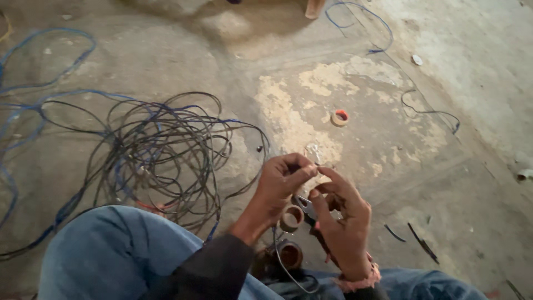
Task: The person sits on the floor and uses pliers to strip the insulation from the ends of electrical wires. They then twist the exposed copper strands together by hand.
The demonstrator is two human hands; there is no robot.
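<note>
Both hands close together: left hand (280, 186) pinches a thin wire (280, 261), right hand (344, 222) grips pliers (306, 206); wire might slip, tangling that coil (161, 150).

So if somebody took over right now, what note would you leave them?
Left hand: pinching a thin wire end at its fingertips.
Right hand: fingers meeting the left's at the wire, with red-handled pliers tucked in the palm.
Two small brown tape rolls sit under the hands.
Tangled black and blue wire coil lies to the left on the concrete floor.
A red-cored tape roll lies ahead.
</note>
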